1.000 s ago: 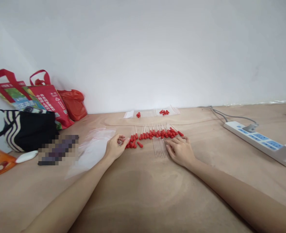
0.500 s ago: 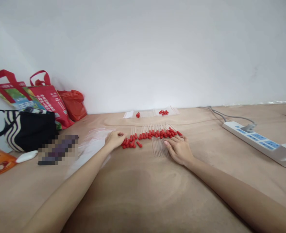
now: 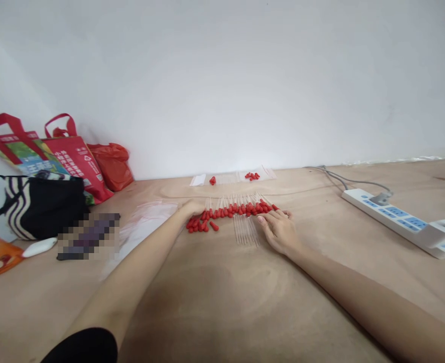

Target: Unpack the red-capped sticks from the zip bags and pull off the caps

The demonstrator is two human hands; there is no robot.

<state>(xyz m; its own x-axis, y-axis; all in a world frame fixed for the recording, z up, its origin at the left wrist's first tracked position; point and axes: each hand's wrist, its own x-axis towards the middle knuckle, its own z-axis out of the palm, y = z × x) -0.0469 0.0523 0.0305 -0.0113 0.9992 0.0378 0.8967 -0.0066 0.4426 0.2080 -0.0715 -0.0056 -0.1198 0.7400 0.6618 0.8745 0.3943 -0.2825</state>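
A row of droppers with red rubber bulbs (image 3: 239, 208) and thin clear tubes lies across the table, the upper ones with tubes pointing to the wall. Loose red bulbs (image 3: 197, 226) are bunched at its left end. Below the row, several clear tubes (image 3: 246, 232) point towards me. My right hand (image 3: 280, 231) lies on the table at the right end of the row, fingers stretched out beside the tubes and bulbs. At the left end, my left hand (image 3: 193, 207) reaches forward behind the loose bulbs. It is blurred, and its fingers are mostly hidden.
Clear bags (image 3: 153, 214) lie left of the row. Farther back are small bags with red bulbs (image 3: 252, 176). A white power strip (image 3: 388, 209) lies right. Shopping bags (image 3: 76, 156), a black bag (image 3: 52, 204), a white oval object (image 3: 40, 247) and a pixelated object (image 3: 88, 237) stand or lie left.
My left hand has moved forward and right, from beside the loose bulbs to behind them. A black sleeve edge now shows on that arm. My right hand has hardly moved.
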